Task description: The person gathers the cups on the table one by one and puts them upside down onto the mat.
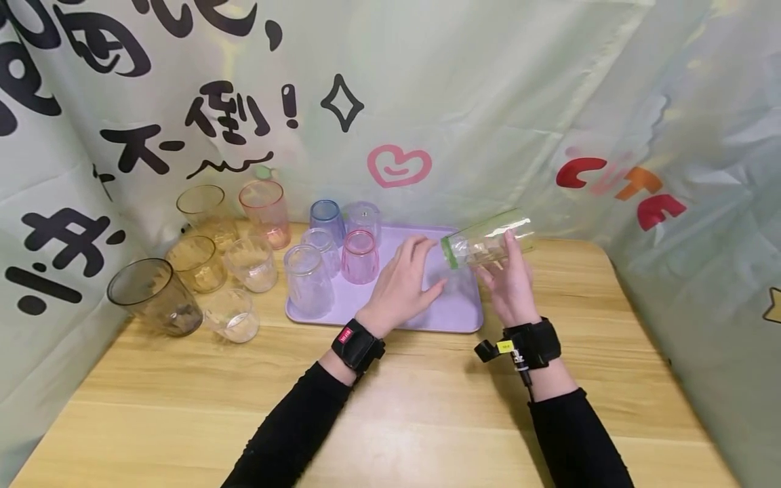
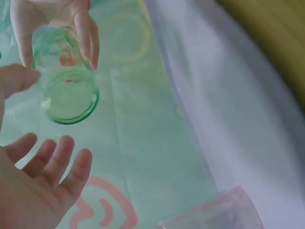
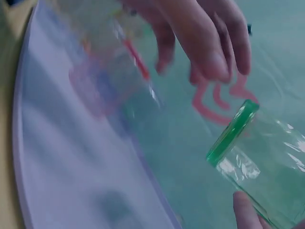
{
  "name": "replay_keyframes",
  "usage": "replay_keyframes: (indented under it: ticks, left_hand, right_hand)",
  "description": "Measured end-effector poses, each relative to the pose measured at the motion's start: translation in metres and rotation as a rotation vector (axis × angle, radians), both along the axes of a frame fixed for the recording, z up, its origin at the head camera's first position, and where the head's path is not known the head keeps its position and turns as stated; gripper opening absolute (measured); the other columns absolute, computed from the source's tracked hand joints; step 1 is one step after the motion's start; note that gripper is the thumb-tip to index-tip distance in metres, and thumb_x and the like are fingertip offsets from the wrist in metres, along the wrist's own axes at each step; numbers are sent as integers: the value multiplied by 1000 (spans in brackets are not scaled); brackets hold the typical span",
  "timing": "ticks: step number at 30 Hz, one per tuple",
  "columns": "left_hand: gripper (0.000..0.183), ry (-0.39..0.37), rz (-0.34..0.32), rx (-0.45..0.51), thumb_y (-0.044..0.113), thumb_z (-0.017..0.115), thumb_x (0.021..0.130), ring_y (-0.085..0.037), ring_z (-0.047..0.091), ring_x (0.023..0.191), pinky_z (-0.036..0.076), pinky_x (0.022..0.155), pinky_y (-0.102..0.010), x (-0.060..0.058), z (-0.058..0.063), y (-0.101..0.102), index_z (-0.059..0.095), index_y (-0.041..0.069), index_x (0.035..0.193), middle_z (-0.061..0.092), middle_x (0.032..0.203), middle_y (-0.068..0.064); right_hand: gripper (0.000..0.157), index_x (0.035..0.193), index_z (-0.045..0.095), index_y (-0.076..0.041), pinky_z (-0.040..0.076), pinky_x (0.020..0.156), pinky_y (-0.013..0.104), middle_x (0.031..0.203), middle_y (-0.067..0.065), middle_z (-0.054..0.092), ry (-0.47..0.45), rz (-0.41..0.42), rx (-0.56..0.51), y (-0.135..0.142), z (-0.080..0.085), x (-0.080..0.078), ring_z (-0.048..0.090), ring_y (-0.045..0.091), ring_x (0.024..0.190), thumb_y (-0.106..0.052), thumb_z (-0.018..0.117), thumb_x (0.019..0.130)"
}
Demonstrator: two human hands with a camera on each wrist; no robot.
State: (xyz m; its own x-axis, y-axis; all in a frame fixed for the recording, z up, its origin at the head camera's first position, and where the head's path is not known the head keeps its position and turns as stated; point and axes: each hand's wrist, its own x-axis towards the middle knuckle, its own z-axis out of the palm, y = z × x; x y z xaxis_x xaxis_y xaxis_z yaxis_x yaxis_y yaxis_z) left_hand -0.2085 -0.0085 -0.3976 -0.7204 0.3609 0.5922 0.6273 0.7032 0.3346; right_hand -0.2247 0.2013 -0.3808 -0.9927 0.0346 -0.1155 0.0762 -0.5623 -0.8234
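My right hand (image 1: 511,291) holds a green-tinted clear glass (image 1: 488,238) above the right part of a lavender tray (image 1: 448,308). The glass lies tilted nearly sideways, its thick green base (image 3: 233,133) towards my left hand. My left hand (image 1: 399,285) hovers over the middle of the tray with fingers spread, and in the left wrist view a gap shows between its fingers and the glass. Left of that hand, a pink glass (image 1: 360,257) stands upside down on the tray, along with a blue glass (image 1: 327,220), a pale purple glass (image 1: 364,218) and clear glasses (image 1: 309,285).
Left of the tray, several glasses stand mouth up on the wooden table (image 1: 403,407): a dark grey one (image 1: 157,298), yellow ones (image 1: 196,264), a pink one (image 1: 266,213) and clear ones (image 1: 232,315). A printed cloth (image 1: 476,102) hangs behind and at both sides.
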Motion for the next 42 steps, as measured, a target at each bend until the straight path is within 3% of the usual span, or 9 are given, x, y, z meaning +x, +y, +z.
replay_keyframes:
  ticks: [4,9,14,20,24,28,35,39,42]
  left_hand:
    - [91,-5,-18,122,42,75,75,-22,45,117,50,88,-29,-1,5,-7,27,7,144,32,138,-12]
    - [101,-21,-114,253,39,80,72,-22,43,117,46,92,-28,1,19,-17,18,11,148,27,140,-12]
    - [87,-3,-197,277,30,81,72,-19,42,120,42,98,-30,5,39,-32,33,10,141,32,137,-10]
    - [57,54,-288,279,22,80,74,-17,46,116,42,98,-29,11,57,-46,55,7,123,45,126,-7]
    - [51,97,-321,303,19,80,74,-15,48,115,41,99,-28,14,66,-50,60,7,119,49,124,-5]
    - [49,130,-329,310,18,79,73,-15,50,114,42,97,-29,18,72,-55,61,8,118,52,123,-5]
    - [46,184,-301,300,18,80,73,-19,50,111,44,90,-30,25,86,-70,63,7,115,52,119,-9]
    - [47,174,-272,254,18,80,74,-20,50,110,43,90,-29,28,90,-77,64,9,117,52,118,-9]
    - [47,141,-234,188,18,79,75,-17,50,111,43,91,-27,29,90,-84,64,10,119,52,118,-7]
  right_hand:
    - [61,133,40,-17,38,106,36,130,9,41,-32,96,-104,-19,1,8,48,24,117,-55,56,88]
    - [74,139,35,-13,48,94,29,128,10,43,-48,199,-229,-42,0,18,54,21,108,-59,57,85]
    - [73,145,28,-24,52,87,27,138,10,35,-31,288,-313,-61,2,27,54,22,109,-56,57,87]
    - [66,145,29,-21,49,92,27,136,9,36,14,389,-316,-69,8,36,55,22,108,-46,57,91]
    - [59,143,31,-20,45,98,30,136,9,38,46,416,-320,-68,10,37,55,22,109,-43,55,93]
    - [63,144,28,-16,42,103,34,134,10,40,57,394,-251,-65,9,34,54,23,109,-45,53,94]
    - [65,145,21,-9,37,107,40,146,14,32,113,305,-9,-50,9,24,44,30,127,-45,46,97]
    - [57,141,25,-5,33,109,43,148,12,32,108,257,51,-32,11,17,38,34,132,-34,48,99]
    - [47,133,36,-2,33,109,46,142,13,39,117,217,125,-19,11,12,39,38,130,-27,53,97]
